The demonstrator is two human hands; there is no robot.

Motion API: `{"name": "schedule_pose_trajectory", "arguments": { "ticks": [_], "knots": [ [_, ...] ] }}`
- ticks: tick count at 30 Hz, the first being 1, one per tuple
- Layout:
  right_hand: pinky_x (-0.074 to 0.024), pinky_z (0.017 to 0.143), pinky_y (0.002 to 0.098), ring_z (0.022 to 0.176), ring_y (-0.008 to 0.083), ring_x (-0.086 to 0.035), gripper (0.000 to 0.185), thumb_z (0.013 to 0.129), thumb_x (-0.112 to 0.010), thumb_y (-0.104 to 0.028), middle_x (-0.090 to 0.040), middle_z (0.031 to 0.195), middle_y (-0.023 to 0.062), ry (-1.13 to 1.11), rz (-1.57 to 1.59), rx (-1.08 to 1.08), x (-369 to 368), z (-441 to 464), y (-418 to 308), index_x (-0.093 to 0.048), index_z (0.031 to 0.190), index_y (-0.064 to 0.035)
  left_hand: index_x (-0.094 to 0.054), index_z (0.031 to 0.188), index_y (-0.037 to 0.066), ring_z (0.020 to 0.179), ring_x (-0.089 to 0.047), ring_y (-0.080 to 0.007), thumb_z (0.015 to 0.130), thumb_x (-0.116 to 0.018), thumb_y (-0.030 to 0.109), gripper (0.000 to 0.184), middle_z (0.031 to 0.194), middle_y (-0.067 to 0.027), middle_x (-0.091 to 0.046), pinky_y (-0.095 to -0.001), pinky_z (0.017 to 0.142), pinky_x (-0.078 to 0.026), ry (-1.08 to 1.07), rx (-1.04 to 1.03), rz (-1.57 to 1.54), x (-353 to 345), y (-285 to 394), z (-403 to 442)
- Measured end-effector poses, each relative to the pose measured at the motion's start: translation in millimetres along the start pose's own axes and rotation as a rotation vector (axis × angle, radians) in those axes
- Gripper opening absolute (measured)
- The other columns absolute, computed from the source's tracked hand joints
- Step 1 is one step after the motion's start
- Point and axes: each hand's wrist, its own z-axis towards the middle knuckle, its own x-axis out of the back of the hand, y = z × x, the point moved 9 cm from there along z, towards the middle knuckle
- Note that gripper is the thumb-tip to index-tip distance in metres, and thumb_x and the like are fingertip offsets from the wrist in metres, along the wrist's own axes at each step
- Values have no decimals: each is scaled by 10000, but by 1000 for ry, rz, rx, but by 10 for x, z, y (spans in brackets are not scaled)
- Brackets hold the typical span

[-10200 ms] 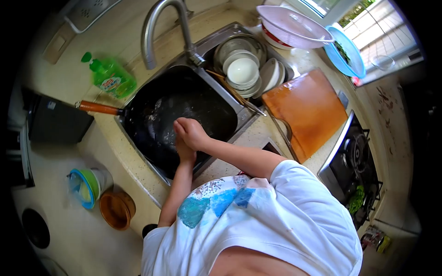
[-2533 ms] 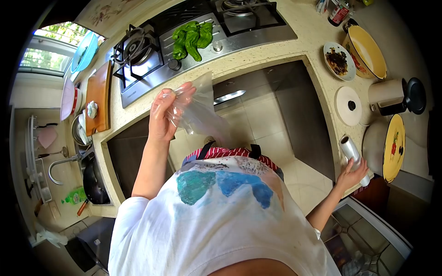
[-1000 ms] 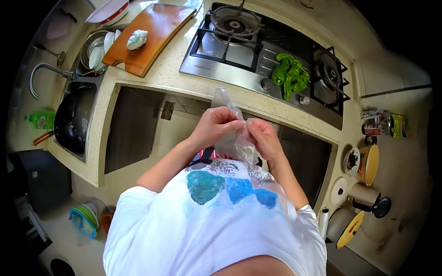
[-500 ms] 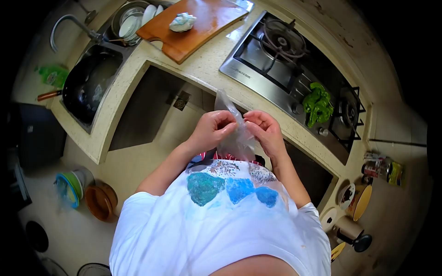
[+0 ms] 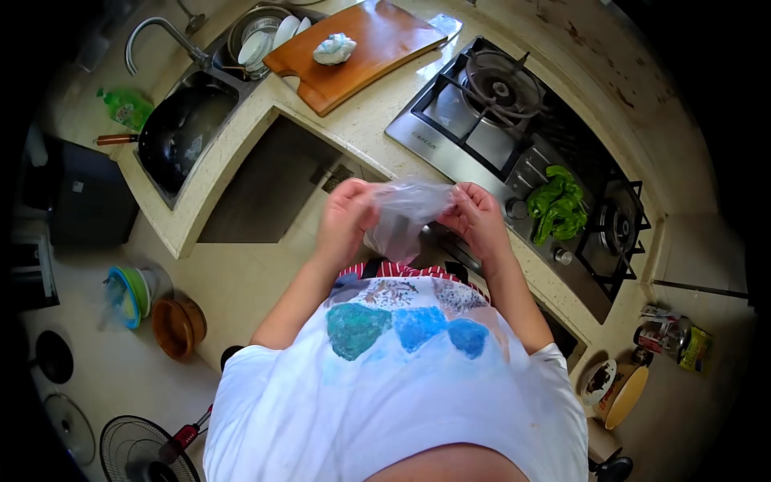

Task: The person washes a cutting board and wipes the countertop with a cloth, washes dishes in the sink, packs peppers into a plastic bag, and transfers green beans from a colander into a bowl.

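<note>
A thin, clear plastic bag (image 5: 401,210) is stretched between my two hands in front of my waist. My left hand (image 5: 347,215) pinches its left edge, fingers closed. On the other side my right hand (image 5: 474,215) grips the right edge between thumb and fingers. The bag's lower part hangs loose above the floor gap. Beyond it on the counter lies a wooden cutting board (image 5: 353,56) bearing a crumpled whitish-blue lump (image 5: 334,50). To the right, green peppers (image 5: 556,205) rest on the gas stove (image 5: 458,120).
At the left, a black wok (image 5: 186,132) sits in the sink below the faucet (image 5: 165,28), near a green bottle (image 5: 126,108). Dishes (image 5: 255,48) are stacked beside the board. Tubs (image 5: 132,296), a brown pot (image 5: 178,328) and a fan (image 5: 144,450) stand on the floor.
My hands have moved apart and slightly up, spreading the bag's upper edge wide between them; before, it hung narrow and upright. The camera view has shifted a little.
</note>
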Motion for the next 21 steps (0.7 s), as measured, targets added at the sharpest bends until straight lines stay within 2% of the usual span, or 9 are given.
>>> {"name": "schedule_pose_trajectory", "arguments": {
  "ticks": [2,4,6,8,10,11,16,18,21],
  "knots": [
    [-522,706,326,696,145,-555,153,902,-452,-144,-534,783,48,6,-1,19,128,31,29,-498,887,2,-486,866,36,541,-351,-59,851,-454,114,85,710,-14,-496,-202,498,-317,124,26,-720,67,9,7],
    [-522,696,315,699,158,-558,132,902,-442,-123,-532,783,50,106,210,122,333,27,0,-494,890,-2,-447,830,68,521,-356,-71,851,-446,119,55,653,-1,-431,-200,453,-307,-59,17,-907,-30,36,3],
    [-508,654,285,681,147,-546,112,899,-440,-108,-528,784,49,159,395,96,519,33,14,-489,895,-8,-435,807,79,471,-334,-69,851,-462,137,78,608,13,-416,-192,415,-277,93,170,-606,-34,-137,-69],
    [-495,611,256,664,136,-534,93,896,-437,-94,-523,785,48,200,587,67,680,18,14,-485,901,-13,-463,766,80,453,-321,-39,842,-509,139,107,564,36,-406,-184,407,-264,63,185,-391,-170,-258,-102],
    [-417,516,203,628,100,-487,73,888,-455,-92,-512,768,34,-103,548,110,520,-7,-164,-487,893,-27,-514,686,63,452,-332,-14,818,-561,124,153,527,40,-411,-206,410,-259,31,51,516,-224,-328,-115],
    [-345,461,182,579,67,-437,74,881,-481,-117,-500,729,10,-69,436,97,492,-80,-250,-498,876,-45,-554,682,59,496,-321,14,806,-596,114,141,555,82,-420,-171,422,-226,-3,98,626,-294,-363,-129],
    [-375,467,179,520,52,-449,92,867,-512,-147,-503,672,-10,-147,51,-35,673,-337,-205,-513,863,-54,-591,754,43,529,-369,0,844,-570,158,148,603,73,-477,-169,473,-291,393,7,258,69,-307,-4],
    [-402,490,188,541,59,-486,107,868,-513,-146,-514,670,-5,-272,-165,-20,715,-442,-188,-523,844,-42,-584,744,56,509,-343,7,843,-574,171,151,591,85,-460,-166,451,-258,409,2,176,42,-306,39],
    [-438,544,207,608,83,-532,99,846,-544,-135,-549,701,6,-68,-320,97,1206,-485,-406,-551,866,-38,-571,730,71,490,-321,8,838,-582,174,149,577,96,-441,-168,437,-233,241,211,195,-317,-347,72]
  ]
}}
